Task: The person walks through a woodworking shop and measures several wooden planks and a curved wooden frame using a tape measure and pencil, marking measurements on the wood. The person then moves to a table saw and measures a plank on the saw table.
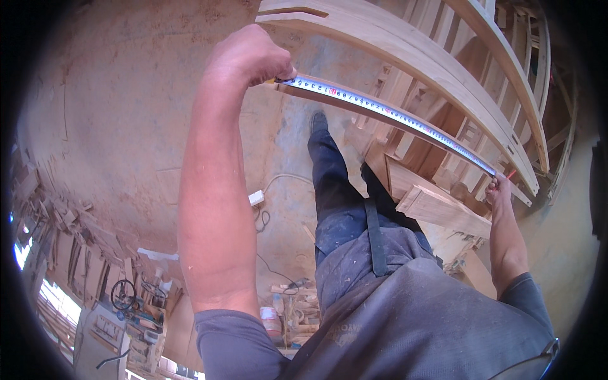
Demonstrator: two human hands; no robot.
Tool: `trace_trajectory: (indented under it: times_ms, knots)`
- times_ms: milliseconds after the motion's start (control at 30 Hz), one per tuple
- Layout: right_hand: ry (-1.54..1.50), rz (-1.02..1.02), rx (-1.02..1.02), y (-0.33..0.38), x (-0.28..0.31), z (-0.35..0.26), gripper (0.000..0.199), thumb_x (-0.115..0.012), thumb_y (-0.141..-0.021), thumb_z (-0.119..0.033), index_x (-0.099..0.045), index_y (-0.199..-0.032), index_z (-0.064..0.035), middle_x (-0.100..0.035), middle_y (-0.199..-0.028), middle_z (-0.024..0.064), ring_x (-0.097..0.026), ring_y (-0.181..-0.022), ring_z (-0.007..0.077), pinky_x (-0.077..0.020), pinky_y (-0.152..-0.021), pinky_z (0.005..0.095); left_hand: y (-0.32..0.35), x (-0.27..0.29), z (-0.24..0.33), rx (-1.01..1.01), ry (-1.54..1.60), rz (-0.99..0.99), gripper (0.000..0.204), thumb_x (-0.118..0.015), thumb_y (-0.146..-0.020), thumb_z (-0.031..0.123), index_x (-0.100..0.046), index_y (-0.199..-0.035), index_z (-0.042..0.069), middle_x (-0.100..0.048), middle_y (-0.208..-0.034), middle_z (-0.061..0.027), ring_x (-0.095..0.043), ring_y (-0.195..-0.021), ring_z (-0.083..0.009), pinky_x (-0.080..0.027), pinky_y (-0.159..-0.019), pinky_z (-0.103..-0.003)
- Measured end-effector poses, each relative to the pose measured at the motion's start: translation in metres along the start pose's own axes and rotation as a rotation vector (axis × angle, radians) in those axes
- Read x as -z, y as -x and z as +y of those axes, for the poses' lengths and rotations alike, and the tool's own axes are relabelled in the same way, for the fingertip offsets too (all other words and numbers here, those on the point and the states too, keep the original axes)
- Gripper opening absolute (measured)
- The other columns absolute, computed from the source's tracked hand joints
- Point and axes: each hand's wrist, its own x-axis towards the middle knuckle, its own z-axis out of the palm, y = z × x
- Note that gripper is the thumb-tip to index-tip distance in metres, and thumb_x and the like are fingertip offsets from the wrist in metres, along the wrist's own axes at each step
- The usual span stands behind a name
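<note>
Head: hands (pixel 253 57) (pixel 499 189) spread wide, holding tape measure (pixel 391 114)

I hold the bare left forearm (pixel 218 209) stretched forward, its wrist bent to the right, the bare left hand (pixel 253 54) closed with knuckles up and fingers curled under. Well apart, I have the bare right forearm (pixel 508 234) reaching out and away, the bare right hand (pixel 498 188) closed, fingers bent.

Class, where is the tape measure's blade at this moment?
In the head view, the blade runs from the left hand near the top down to the right hand at right, along a narrow wooden piece.
</note>
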Motion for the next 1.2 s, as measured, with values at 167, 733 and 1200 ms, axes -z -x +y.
trace_trajectory:
  times_ms: [167,733,1200]
  knots:
    - [-0.002,-0.032,-0.020,-0.014,0.005,0.004,0.014,-0.061,-0.101,-0.017,-0.061,-0.087,-0.0191,-0.053,-0.056,-0.0065,-0.049,-0.042,0.0078,-0.0304,-0.037,0.0255,0.001,0.011,0.011,0.074,0.002,-0.110,0.035,-0.091,-0.069,0.027,-0.079,-0.079,-0.004,-0.063,-0.067,-0.0124,-0.056,-0.060,-0.0228,-0.045,-0.057,-0.040]
    - [-0.146,-0.037,0.052,0.001,-0.005,0.013,0.012,-0.063,-0.099,-0.009,-0.061,-0.087,-0.0112,-0.052,-0.060,-0.0027,-0.043,-0.043,0.0092,-0.0299,-0.038,0.0237,-0.007,0.010,0.010,0.080,-0.083,-0.149,0.035,-0.092,-0.072,0.025,-0.075,-0.074,-0.006,-0.065,-0.065,-0.0133,-0.056,-0.059,-0.0229,-0.045,-0.058,-0.043]
    - [-0.197,-0.170,0.092,-0.008,-0.009,0.027,0.019,-0.066,-0.096,-0.010,-0.053,-0.085,-0.0161,-0.043,-0.058,-0.0070,-0.037,-0.043,0.0062,-0.0279,-0.038,0.0218,0.004,0.015,0.015,0.137,-0.007,-0.139,0.037,-0.094,-0.069,0.026,-0.074,-0.074,-0.005,-0.063,-0.064,-0.0101,-0.053,-0.057,-0.0195,-0.043,-0.057,-0.041]
